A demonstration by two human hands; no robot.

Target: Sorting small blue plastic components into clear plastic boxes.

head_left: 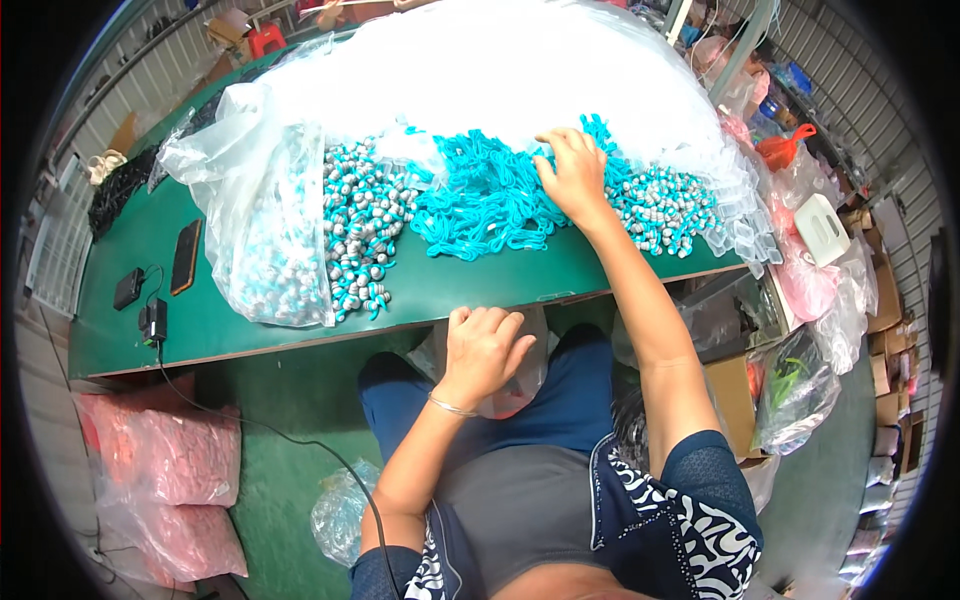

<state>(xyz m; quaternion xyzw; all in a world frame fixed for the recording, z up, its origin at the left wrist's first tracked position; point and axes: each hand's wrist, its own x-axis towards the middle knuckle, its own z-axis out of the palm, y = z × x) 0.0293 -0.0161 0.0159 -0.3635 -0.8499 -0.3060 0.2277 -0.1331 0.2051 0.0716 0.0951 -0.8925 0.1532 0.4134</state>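
My right hand (pixel 575 175) reaches over the far right edge of a heap of turquoise cord loops (pixel 485 200), its fingers bent and apart; no held thing shows. Close to the table's front edge, my left hand (pixel 483 350) is closed with curled fingers, and what it may hold is hidden. Below it, a clear plastic bag (pixel 525 375) lies over my lap. To the left of the cords spread grey-and-turquoise bead-like pieces (pixel 355 225). Smaller pieces of similar colours (pixel 665 205) form a pile on the right, beside clear plastic pieces (pixel 745 220).
A clear bag (pixel 265 210) of similar pieces stands on the green table (pixel 215 325). Further left lie a phone (pixel 186 257) and a small black device (pixel 129 289) with a cable. A big white mound (pixel 500 70) fills the back. Bags of pink pieces (pixel 190 460) rest on the floor.
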